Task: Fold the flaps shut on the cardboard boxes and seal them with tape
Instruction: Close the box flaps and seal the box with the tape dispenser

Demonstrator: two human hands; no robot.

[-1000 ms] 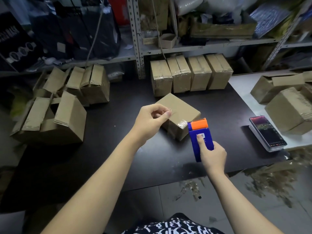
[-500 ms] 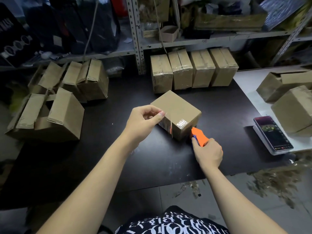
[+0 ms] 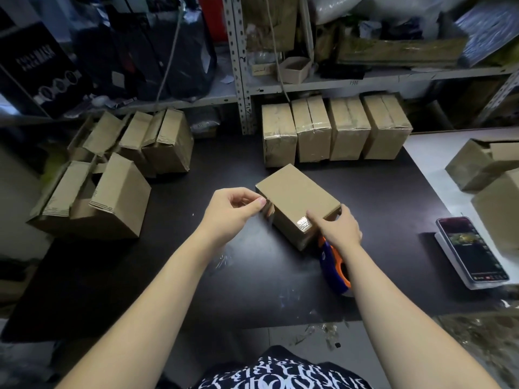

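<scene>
A closed cardboard box (image 3: 295, 192) lies on the black table (image 3: 168, 276), with shiny clear tape (image 3: 302, 222) over its near corner. My left hand (image 3: 233, 211) pinches the tape's end at the box's left near edge with thumb and forefinger. My right hand (image 3: 339, 226) grips the box's right near corner: the thumb lies on the taped top edge and the fingers wrap round the right side. The blue and orange tape dispenser (image 3: 334, 265) lies on the table under my right wrist, with no hand on it.
Several taped boxes (image 3: 334, 130) stand in a row at the back under a metal shelf (image 3: 365, 82). Open-flapped boxes (image 3: 112, 197) are heaped at the left. A phone (image 3: 471, 248) rests at the right, beside more boxes (image 3: 483, 164) on a white surface.
My right hand ran the dispenser down the box's near side, set it down on the table and took hold of the box's corner. The left hand has kept its pinch.
</scene>
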